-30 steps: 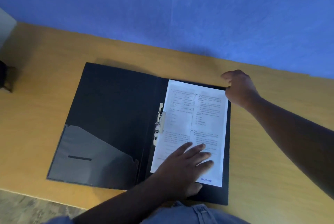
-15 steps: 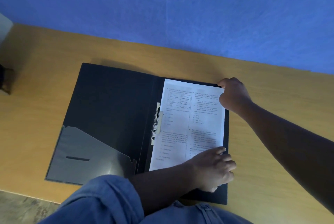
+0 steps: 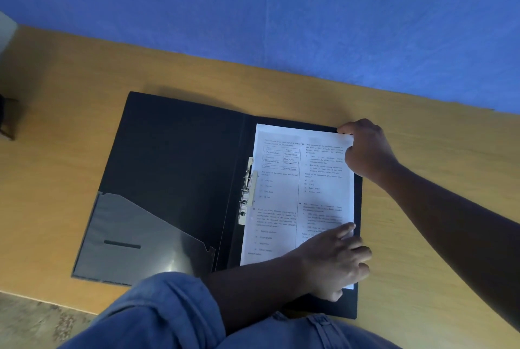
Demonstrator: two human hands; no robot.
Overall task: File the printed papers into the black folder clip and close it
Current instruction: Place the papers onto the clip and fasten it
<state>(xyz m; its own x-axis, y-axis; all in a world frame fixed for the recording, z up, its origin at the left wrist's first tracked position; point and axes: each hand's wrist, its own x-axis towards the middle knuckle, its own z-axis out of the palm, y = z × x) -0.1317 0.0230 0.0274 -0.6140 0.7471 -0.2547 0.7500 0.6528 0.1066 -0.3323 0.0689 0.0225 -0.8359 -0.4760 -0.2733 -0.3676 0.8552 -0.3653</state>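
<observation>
A black folder [image 3: 174, 168] lies open on the wooden table. The printed papers [image 3: 284, 193] rest on its right half, their left edge against the pale metal clip [image 3: 247, 193] by the spine; the clip's lever stands raised. My right hand [image 3: 365, 151] pinches the papers' top right corner. My left hand [image 3: 334, 261] lies over the papers' lower right corner, fingers curled around the edge. The bottom edge of the sheets is hidden under that hand and forearm.
A grey translucent pocket [image 3: 132, 239] covers the lower part of the folder's left flap. A blue wall [image 3: 281, 10] runs along the table's far edge. A dark object [image 3: 7, 117] sits at the table's far left. My blue sleeve [image 3: 157, 312] fills the bottom.
My left hand slid from the middle bottom of the papers to their lower right corner. My right hand came down onto the top right corner and took hold. The sheets sit squarer.
</observation>
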